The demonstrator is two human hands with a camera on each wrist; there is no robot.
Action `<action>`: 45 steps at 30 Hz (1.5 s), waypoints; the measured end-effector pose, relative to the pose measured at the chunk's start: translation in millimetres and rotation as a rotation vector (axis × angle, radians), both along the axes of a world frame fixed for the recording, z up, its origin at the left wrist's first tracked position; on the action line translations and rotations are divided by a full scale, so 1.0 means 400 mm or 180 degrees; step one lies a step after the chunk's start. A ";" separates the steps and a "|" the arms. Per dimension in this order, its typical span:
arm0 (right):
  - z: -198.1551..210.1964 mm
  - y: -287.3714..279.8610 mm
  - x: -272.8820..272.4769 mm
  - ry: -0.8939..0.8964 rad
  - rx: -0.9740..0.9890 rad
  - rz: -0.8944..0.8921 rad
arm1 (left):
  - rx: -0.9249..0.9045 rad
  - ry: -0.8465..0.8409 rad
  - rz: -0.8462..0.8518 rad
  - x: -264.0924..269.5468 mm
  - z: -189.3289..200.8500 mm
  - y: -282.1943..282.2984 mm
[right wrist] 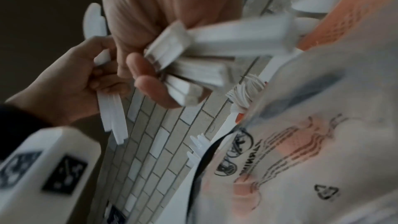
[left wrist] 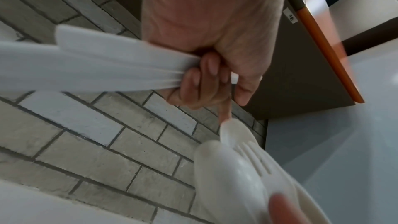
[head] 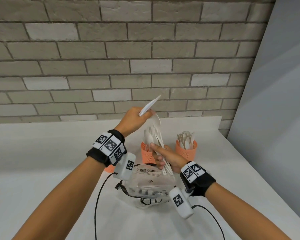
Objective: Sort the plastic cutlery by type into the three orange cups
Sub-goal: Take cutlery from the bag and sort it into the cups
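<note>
My left hand [head: 142, 115] is raised above the table and grips a few white plastic knives [head: 150, 104] by the handles; its curled fingers [left wrist: 193, 81] wrap them in the left wrist view. Its extended forefinger reaches down to the top of the bundle. Lower and nearer, my right hand [head: 160, 158] grips a mixed bundle of spoons and forks [head: 153, 135] upright, with the handle ends [right wrist: 193, 60] sticking out below the fist. One orange cup [head: 186, 150] at the right holds spoons. A second orange cup [head: 145, 155] stands behind my right hand. A third orange cup [head: 109, 169] peeks out under my left wrist.
A clear plastic bag [head: 149, 186] with printed marks lies on the white table [head: 42, 170] right below my hands. A brick wall [head: 111, 58] stands behind the cups and a pale panel [head: 275, 101] closes the right side. Black cables run from both wrist cameras.
</note>
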State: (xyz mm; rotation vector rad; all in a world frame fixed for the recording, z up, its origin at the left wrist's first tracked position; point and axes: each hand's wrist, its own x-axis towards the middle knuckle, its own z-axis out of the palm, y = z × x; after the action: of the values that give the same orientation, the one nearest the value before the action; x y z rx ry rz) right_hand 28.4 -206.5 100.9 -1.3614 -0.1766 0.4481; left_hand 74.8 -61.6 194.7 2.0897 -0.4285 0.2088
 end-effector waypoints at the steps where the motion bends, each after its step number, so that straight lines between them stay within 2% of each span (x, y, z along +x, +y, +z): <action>1: 0.003 -0.001 0.002 0.0053 0.0090 0.0014 | 0.0136 0.0095 -0.0068 -0.004 -0.005 -0.003; 3: 0.008 0.000 0.007 0.0144 0.0199 0.0031 | 0.0305 0.0294 -0.0268 -0.016 -0.017 -0.011; 5: 0.010 0.000 0.011 0.0272 0.0315 0.0072 | 0.0159 0.0492 -0.0368 -0.021 -0.028 -0.012; 11: 0.001 -0.018 0.027 0.0556 0.0854 0.0240 | -0.1329 0.0698 -0.0230 0.010 -0.061 0.059; 15: -0.004 -0.032 0.038 0.0804 0.1134 0.0146 | -0.1956 0.0661 0.0565 0.051 -0.098 0.133; 18: -0.002 -0.035 0.045 0.0858 0.0976 -0.0192 | -0.2138 0.0359 0.1268 0.081 -0.123 0.191; 21: -0.006 -0.036 0.054 0.0873 0.0904 -0.0503 | -0.2162 0.0198 0.1535 0.111 -0.152 0.232; 27: -0.003 -0.037 0.073 0.0840 0.0886 -0.0647 | -0.1811 0.0383 0.1757 0.156 -0.237 0.255; 33: -0.008 -0.029 0.090 0.0922 0.0867 -0.0660 | -0.1442 0.0617 0.1634 0.183 -0.320 0.264; 37: -0.014 -0.022 0.096 0.0979 0.0852 -0.0630 | -0.1239 0.0270 0.1662 0.197 -0.338 0.260; 40: -0.018 -0.017 0.101 0.0986 0.0839 -0.0606 | -0.0572 -0.0050 0.1542 0.205 -0.339 0.261; 42: -0.024 -0.015 0.105 0.0983 0.0864 -0.0600 | 0.0013 -0.0141 0.1504 0.206 -0.343 0.258; 45: -0.028 -0.011 0.108 0.0960 0.0880 -0.0590 | 0.0524 -0.0189 0.1397 0.192 -0.356 0.244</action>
State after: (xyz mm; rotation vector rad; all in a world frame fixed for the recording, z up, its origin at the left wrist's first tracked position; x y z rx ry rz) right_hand 71.7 -211.0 89.6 -1.0146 0.1319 0.4491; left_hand 151.6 36.0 52.4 2.3248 -0.0146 0.5079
